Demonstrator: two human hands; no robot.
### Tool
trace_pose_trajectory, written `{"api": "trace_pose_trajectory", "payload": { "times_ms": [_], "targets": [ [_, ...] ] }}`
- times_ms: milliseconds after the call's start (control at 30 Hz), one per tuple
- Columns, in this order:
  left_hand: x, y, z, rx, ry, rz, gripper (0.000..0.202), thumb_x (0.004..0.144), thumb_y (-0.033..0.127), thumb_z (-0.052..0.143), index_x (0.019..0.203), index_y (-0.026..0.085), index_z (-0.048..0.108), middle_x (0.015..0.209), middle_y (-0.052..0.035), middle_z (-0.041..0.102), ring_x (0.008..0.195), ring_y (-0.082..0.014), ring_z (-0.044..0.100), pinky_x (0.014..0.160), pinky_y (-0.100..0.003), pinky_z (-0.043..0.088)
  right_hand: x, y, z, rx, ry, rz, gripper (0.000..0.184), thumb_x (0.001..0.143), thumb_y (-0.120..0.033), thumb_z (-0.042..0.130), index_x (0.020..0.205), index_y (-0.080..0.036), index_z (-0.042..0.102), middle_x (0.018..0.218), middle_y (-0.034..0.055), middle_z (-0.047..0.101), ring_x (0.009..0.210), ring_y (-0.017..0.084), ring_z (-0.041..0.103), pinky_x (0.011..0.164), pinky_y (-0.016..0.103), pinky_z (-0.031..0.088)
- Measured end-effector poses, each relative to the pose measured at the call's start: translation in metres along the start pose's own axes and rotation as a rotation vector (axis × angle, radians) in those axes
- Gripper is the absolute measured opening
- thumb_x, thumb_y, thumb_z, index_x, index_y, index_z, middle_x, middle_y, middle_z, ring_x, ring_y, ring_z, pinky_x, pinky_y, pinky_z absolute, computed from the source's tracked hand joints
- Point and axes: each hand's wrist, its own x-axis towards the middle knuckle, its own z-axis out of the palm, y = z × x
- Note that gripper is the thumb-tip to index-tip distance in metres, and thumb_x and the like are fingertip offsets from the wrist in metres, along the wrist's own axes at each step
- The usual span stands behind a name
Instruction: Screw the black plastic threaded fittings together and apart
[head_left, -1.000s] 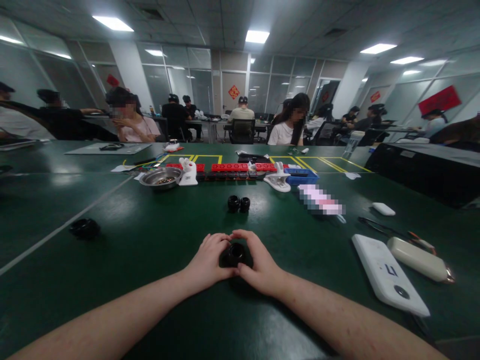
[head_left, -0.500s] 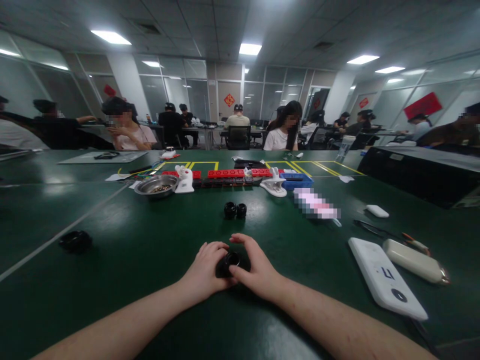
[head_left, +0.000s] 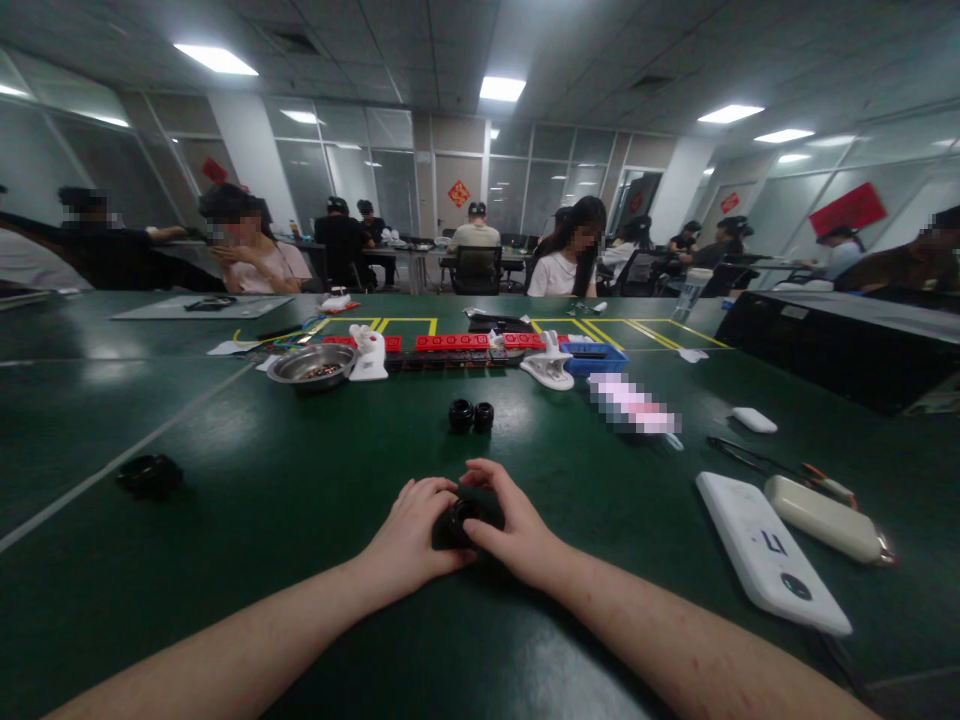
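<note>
Low over the green table, my left hand (head_left: 417, 525) is wrapped round the left side of a black ring-shaped fitting (head_left: 460, 513). My right hand (head_left: 512, 515) curves about the fitting from the other side, its thumb pressed on the near edge and its fingers arched beyond. Part of the fitting is hidden by my fingers. Straight ahead stand two similar black fittings, a larger one (head_left: 460, 415) and a smaller one (head_left: 484, 416), side by side. Further black parts (head_left: 150, 476) lie together at the left.
A metal bowl (head_left: 311, 367) with small pieces, white clamps (head_left: 548, 362), red strips (head_left: 451, 342) and a blue tray (head_left: 595, 358) line the back. At right lie a white device (head_left: 772, 550), a cream pouch-like object (head_left: 825, 517) and a black box (head_left: 840, 350). Co-workers sit beyond.
My right thumb has shifted slightly over the fitting's opening, and the fitting looks a little more tilted. Both hands stay in nearly the same place; the view has moved slightly.
</note>
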Motion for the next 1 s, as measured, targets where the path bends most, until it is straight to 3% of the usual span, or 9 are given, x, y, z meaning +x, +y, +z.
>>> {"api": "trace_pose_trajectory", "payload": {
  "times_ms": [100, 233, 367, 467, 567, 700, 800, 900, 1000],
  "targets": [
    [0.0001, -0.0007, 0.0005, -0.015, 0.029, -0.011, 0.048, 0.062, 0.044, 0.065, 0.104, 0.022, 0.052, 0.114, -0.0063, 0.047, 0.109, -0.0278, 0.041, 0.094, -0.047, 0.033, 0.0005, 0.0049, 0.003, -0.043, 0.056, 0.017, 0.052, 0.068, -0.026, 0.061, 0.112, -0.019, 0.037, 0.098, 0.0051, 0.048, 0.093, 0.02, 0.047, 0.084, 0.037, 0.038],
    [0.0003, -0.0004, 0.0006, -0.007, 0.02, -0.005, 0.04, 0.062, 0.043, 0.065, 0.096, 0.022, 0.057, 0.11, -0.006, 0.049, 0.108, -0.0277, 0.042, 0.094, -0.047, 0.032, 0.0019, 0.0055, 0.0062, -0.079, 0.128, 0.058, 0.055, 0.061, -0.025, 0.066, 0.108, -0.021, 0.037, 0.091, 0.0027, 0.047, 0.088, 0.019, 0.048, 0.081, 0.036, 0.04],
    [0.0007, 0.0001, 0.0003, 0.0, 0.018, -0.002, 0.043, 0.063, 0.043, 0.065, 0.1, 0.022, 0.055, 0.111, -0.0065, 0.049, 0.108, -0.0278, 0.042, 0.095, -0.048, 0.03, 0.0028, 0.0006, 0.0024, 0.023, 0.035, 0.033, 0.054, 0.066, -0.014, 0.057, 0.113, -0.021, 0.032, 0.09, 0.0019, 0.052, 0.089, 0.018, 0.051, 0.086, 0.038, 0.037],
    [0.0012, -0.0005, 0.0003, 0.007, 0.023, -0.001, 0.043, 0.061, 0.044, 0.066, 0.096, 0.021, 0.056, 0.111, -0.0066, 0.049, 0.108, -0.028, 0.042, 0.095, -0.048, 0.03, 0.0024, -0.0006, -0.0018, 0.148, -0.037, 0.004, 0.055, 0.067, -0.007, 0.046, 0.117, -0.022, 0.028, 0.101, 0.0042, 0.054, 0.101, 0.018, 0.049, 0.092, 0.04, 0.032],
    [0.0013, -0.0003, 0.0, 0.008, 0.029, -0.005, 0.04, 0.06, 0.042, 0.067, 0.093, 0.021, 0.057, 0.111, -0.0064, 0.049, 0.108, -0.0277, 0.041, 0.094, -0.047, 0.031, 0.0015, 0.0016, -0.0016, 0.118, 0.026, 0.008, 0.054, 0.068, -0.013, 0.051, 0.117, -0.021, 0.03, 0.107, 0.0062, 0.049, 0.105, 0.019, 0.045, 0.093, 0.041, 0.032],
    [0.0006, 0.0013, -0.0004, -0.001, 0.021, -0.008, 0.04, 0.063, 0.042, 0.065, 0.095, 0.022, 0.056, 0.111, -0.0063, 0.05, 0.109, -0.0274, 0.041, 0.096, -0.049, 0.029, 0.0014, 0.0033, 0.003, -0.029, 0.093, 0.022, 0.058, 0.063, -0.025, 0.065, 0.113, -0.02, 0.036, 0.101, 0.0055, 0.048, 0.098, 0.021, 0.047, 0.087, 0.039, 0.037],
    [0.0, 0.0007, 0.0002, -0.003, 0.017, 0.0, 0.044, 0.064, 0.044, 0.064, 0.1, 0.022, 0.054, 0.112, -0.0064, 0.048, 0.11, -0.0274, 0.04, 0.097, -0.049, 0.028, 0.0019, 0.0016, 0.0029, 0.037, 0.014, -0.001, 0.055, 0.067, -0.017, 0.058, 0.115, -0.021, 0.032, 0.093, 0.0031, 0.052, 0.094, 0.019, 0.05, 0.088, 0.04, 0.036],
    [0.0, -0.0016, 0.0013, -0.001, 0.016, -0.001, 0.047, 0.062, 0.046, 0.065, 0.1, 0.022, 0.054, 0.114, -0.0065, 0.047, 0.11, -0.0279, 0.04, 0.096, -0.049, 0.029, 0.0017, 0.0005, 0.0001, 0.164, -0.067, -0.038, 0.057, 0.07, -0.01, 0.048, 0.121, -0.022, 0.026, 0.1, 0.0041, 0.054, 0.101, 0.017, 0.048, 0.094, 0.041, 0.031],
    [0.0001, -0.0021, 0.0013, 0.001, 0.017, 0.005, 0.041, 0.061, 0.045, 0.065, 0.093, 0.021, 0.056, 0.112, -0.0063, 0.049, 0.109, -0.028, 0.041, 0.096, -0.05, 0.028, 0.0007, 0.0009, -0.0006, 0.105, -0.006, -0.02, 0.058, 0.069, -0.016, 0.054, 0.12, -0.022, 0.028, 0.106, 0.0059, 0.049, 0.104, 0.019, 0.045, 0.093, 0.041, 0.032]
  ]
}}
